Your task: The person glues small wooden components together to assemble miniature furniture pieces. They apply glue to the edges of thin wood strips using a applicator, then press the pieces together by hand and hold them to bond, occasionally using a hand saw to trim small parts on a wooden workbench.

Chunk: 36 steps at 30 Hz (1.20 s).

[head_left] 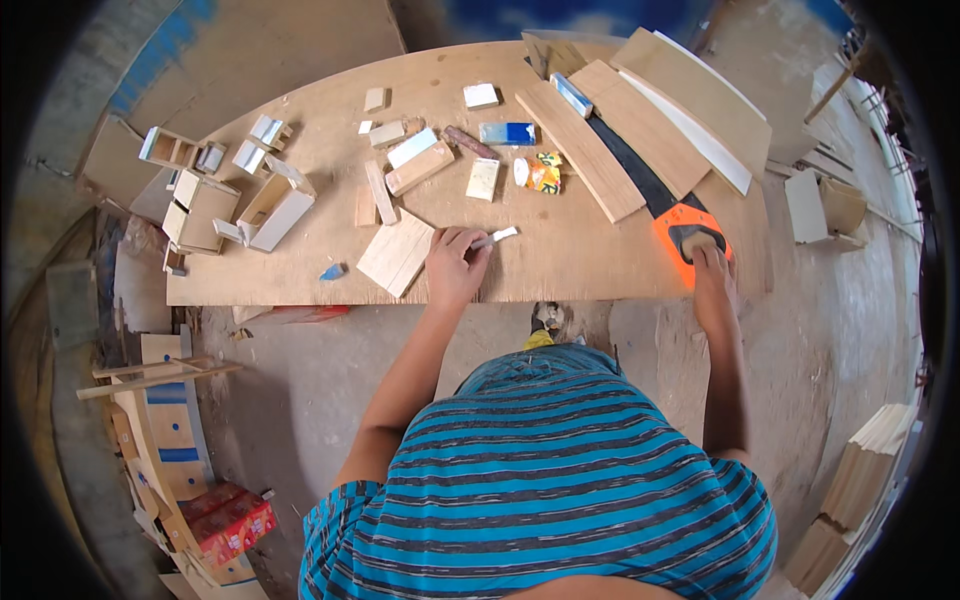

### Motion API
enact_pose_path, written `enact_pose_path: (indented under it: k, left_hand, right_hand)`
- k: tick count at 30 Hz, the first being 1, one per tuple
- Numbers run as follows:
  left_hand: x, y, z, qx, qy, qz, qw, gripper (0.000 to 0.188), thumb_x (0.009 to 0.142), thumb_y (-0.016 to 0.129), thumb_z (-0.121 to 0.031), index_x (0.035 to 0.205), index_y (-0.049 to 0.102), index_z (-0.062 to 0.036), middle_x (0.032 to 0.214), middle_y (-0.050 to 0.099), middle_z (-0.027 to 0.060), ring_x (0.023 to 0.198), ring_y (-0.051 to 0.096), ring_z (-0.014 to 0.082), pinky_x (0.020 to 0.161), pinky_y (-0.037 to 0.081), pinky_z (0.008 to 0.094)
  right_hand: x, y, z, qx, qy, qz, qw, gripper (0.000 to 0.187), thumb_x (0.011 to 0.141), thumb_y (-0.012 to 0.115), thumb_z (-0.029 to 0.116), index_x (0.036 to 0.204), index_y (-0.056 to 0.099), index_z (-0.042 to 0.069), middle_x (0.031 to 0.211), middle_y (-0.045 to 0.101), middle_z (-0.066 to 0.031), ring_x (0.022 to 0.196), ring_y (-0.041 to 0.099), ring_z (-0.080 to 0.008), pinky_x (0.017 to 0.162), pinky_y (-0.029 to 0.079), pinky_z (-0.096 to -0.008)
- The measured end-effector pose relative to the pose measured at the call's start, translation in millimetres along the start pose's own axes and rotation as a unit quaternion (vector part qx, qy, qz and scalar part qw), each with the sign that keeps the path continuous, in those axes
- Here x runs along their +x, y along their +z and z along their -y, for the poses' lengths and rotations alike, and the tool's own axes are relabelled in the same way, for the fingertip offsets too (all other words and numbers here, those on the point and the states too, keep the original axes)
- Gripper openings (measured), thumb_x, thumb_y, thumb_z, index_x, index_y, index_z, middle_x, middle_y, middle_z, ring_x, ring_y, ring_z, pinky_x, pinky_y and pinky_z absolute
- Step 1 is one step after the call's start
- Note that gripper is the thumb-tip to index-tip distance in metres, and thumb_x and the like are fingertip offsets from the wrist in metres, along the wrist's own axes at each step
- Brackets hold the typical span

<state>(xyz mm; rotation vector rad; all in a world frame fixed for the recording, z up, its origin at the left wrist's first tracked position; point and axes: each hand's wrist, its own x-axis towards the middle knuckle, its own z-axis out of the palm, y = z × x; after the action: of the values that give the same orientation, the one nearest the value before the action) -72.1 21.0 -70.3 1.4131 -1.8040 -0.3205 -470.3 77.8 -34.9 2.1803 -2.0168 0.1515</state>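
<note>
My left hand (457,262) is closed in a pinch over the table's near edge. Between its fingertips sticks out a small whitish stick (497,237), its exact kind unclear. A square wooden board (394,252) lies just left of this hand. On the right, my right hand (714,280) is wrapped round the orange handle of a hand saw (668,222). The saw's dark blade points away to the far left, lying between a long wooden plank (583,150) and a wider board (645,128).
Several wood blocks (420,167), a blue-and-white block (507,133) and a crumpled yellow-orange packet (539,173) lie mid-table. Small wooden box-like assemblies (275,208) stand at the left. A blue chip (333,271) lies near the front edge. A red carton (232,522) is on the left below.
</note>
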Motion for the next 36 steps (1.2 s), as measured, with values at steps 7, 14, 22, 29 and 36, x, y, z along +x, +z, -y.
enact_pose_path:
  k: [7,14,22,29,36]
  left_hand:
    - [-6,0,7,0.017,0.024,-0.009,1.0,0.015,0.068,0.07,-0.005,0.083,0.065,-0.0068,0.08,0.063,0.0083,0.082,0.056,0.0313,0.073,0.047,0.0403]
    - [-8,2,8,0.038,0.023,-0.025,0.999,0.015,0.069,0.07,-0.007,0.083,0.066,-0.0072,0.081,0.063,0.0091,0.084,0.057,0.0323,0.075,0.047,0.0412]
    - [-11,1,9,0.02,-0.01,-0.005,1.0,0.017,0.071,0.072,-0.013,0.086,0.068,-0.0049,0.083,0.065,0.0105,0.086,0.058,0.0299,0.078,0.047,0.0381]
    - [-13,8,13,-0.016,-0.025,-0.032,0.999,0.018,0.068,0.075,-0.012,0.083,0.069,-0.0039,0.079,0.066,0.0104,0.082,0.059,0.0291,0.076,0.048,0.0366]
    - [-14,7,1,0.001,-0.01,-0.039,0.999,0.013,0.068,0.07,-0.007,0.081,0.069,-0.0046,0.083,0.066,0.0108,0.088,0.058,0.0312,0.08,0.047,0.0387]
  right_hand:
    - [4,-17,16,0.136,-0.062,0.018,0.989,0.024,0.068,0.059,-0.003,0.091,0.058,0.004,0.099,0.059,-0.012,0.089,0.056,-0.0299,0.079,0.045,-0.041]
    - [-22,6,37,0.732,0.157,-0.087,0.658,0.016,0.064,0.049,-0.007,0.076,0.05,0.003,0.071,0.049,-0.0037,0.062,0.047,-0.015,0.06,0.039,-0.0247]
    - [-101,-16,80,0.718,0.178,-0.132,0.66,0.015,0.067,0.055,-0.007,0.078,0.051,0.003,0.075,0.05,-0.0011,0.067,0.049,-0.0103,0.061,0.04,-0.0242]
    - [-118,-22,131,0.593,0.034,-0.072,0.801,0.01,0.069,0.056,-0.004,0.077,0.051,-0.004,0.071,0.048,-0.0082,0.063,0.05,-0.017,0.059,0.039,-0.0264]
    - [-133,0,155,0.588,-0.028,-0.042,0.807,0.013,0.064,0.058,-0.003,0.075,0.051,-0.003,0.07,0.047,-0.0157,0.059,0.047,-0.0332,0.055,0.041,-0.0323]
